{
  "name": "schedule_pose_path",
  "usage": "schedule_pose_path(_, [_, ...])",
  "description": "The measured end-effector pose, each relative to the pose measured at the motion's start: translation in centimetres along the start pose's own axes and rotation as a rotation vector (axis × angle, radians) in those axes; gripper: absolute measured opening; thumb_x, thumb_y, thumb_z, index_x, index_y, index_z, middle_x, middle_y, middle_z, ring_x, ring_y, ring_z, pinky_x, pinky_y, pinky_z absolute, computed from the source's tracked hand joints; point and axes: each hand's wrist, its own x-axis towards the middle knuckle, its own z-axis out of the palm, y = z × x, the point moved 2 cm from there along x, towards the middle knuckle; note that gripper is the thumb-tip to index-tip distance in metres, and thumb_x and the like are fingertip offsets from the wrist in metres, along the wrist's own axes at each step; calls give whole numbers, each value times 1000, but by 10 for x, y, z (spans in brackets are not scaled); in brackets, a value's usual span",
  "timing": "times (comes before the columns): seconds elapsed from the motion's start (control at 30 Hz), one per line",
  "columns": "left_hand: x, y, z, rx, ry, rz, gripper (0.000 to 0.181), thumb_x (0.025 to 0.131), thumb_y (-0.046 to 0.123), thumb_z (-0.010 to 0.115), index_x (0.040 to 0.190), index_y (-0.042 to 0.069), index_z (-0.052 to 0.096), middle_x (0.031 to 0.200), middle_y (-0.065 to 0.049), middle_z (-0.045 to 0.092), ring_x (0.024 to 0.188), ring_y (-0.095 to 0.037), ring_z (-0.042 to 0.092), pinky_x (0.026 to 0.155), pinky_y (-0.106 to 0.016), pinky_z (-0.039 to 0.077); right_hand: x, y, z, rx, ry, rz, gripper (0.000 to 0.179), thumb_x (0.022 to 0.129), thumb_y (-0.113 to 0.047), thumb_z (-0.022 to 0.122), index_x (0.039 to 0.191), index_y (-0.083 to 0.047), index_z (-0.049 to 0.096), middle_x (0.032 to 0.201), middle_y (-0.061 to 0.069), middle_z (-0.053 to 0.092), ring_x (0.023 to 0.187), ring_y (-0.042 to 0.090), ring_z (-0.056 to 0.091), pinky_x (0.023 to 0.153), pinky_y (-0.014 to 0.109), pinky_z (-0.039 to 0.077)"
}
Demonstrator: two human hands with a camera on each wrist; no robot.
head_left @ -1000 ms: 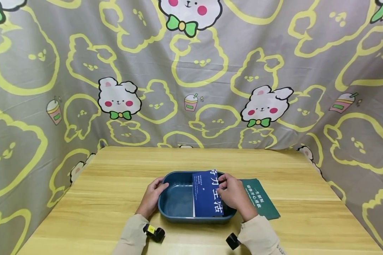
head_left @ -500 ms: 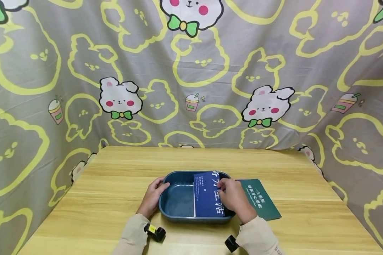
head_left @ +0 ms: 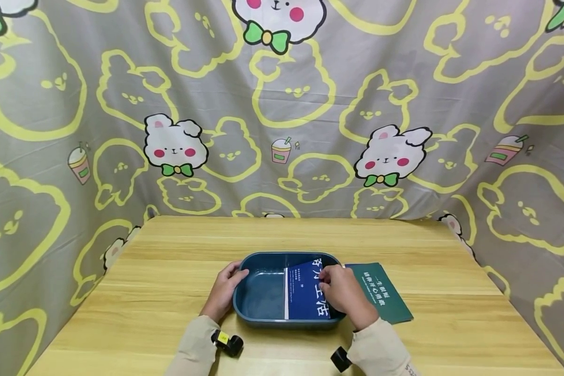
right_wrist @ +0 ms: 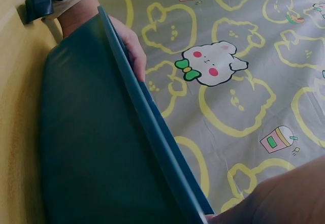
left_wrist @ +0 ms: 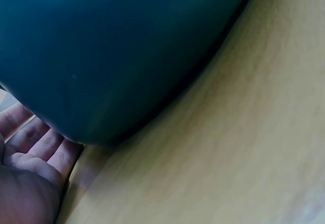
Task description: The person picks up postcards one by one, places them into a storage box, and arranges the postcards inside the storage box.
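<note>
A dark teal basin (head_left: 260, 297) with rounded corners stands on the table. My left hand (head_left: 224, 290) grips its left end, thumb over the rim; in the left wrist view the fingers of that hand (left_wrist: 38, 165) lie against the outer wall (left_wrist: 101, 56). Inside the right half of the basin is a blue booklet (head_left: 303, 295) with white characters, slightly tilted. My right hand (head_left: 340, 287) pinches its right edge, the fingertips partly hidden. In the right wrist view, the basin's side (right_wrist: 86, 132) hides the booklet, and only part of my right hand (right_wrist: 274, 198) shows.
Just right of the basin lies a green booklet (head_left: 385, 297) with white characters, a blue edge (head_left: 350, 267) showing at its upper left. The wooden table (head_left: 169, 271) ends at a patterned grey curtain (head_left: 235, 156) at the back and sides.
The blue booklet has sunk lower into the basin, its upper edge dropping below the far rim. My right hand has moved slightly down with it. The left hand has kept its place.
</note>
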Motion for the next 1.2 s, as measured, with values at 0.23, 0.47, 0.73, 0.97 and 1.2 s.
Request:
schedule_pose_path(0.23, [1, 0, 0, 13, 4, -4, 37, 96, 18, 60, 126, -4, 56, 115, -13, 60, 104, -23, 56, 87, -28, 46, -3, -3, -3, -20, -53, 10, 9, 86, -2, 70, 95, -2, 70, 83, 4, 65, 73, 16, 58, 69, 37, 52])
schedule_pose_path(0.47, [2, 0, 0, 1, 9, -5, 34, 96, 16, 60, 124, -3, 57, 114, -13, 60, 102, -21, 56, 85, -27, 47, -5, -5, -7, -33, -76, 17, 12, 87, 0, 68, 99, 1, 70, 85, 7, 66, 75, 17, 59, 69, 38, 53])
schedule_pose_path(0.73, [1, 0, 0, -13, 2, 12, 35, 96, 15, 60, 125, -4, 57, 116, -15, 61, 103, -20, 57, 85, -26, 47, -5, -3, -8, -36, -69, 11, 15, 87, 0, 68, 102, 2, 70, 87, 7, 68, 77, 18, 62, 70, 38, 53])
schedule_pose_path(0.97, [0, 0, 1, -3, -5, 30, 36, 96, 17, 60, 124, -6, 56, 115, -16, 60, 103, -21, 57, 84, -25, 47, -6, -2, -8, -26, -71, 8, 16, 87, 0, 68, 103, 2, 70, 89, 8, 68, 78, 19, 63, 70, 39, 53])
schedule_pose_path(1.2, [-1, 2, 2, -2, -9, 38, 36, 96, 16, 60, 124, -7, 56, 116, -17, 60, 104, -22, 57, 85, -26, 47, -7, -6, -8, -19, -113, -1, 19, 90, 3, 60, 106, 2, 69, 99, 11, 68, 89, 23, 63, 77, 42, 53])
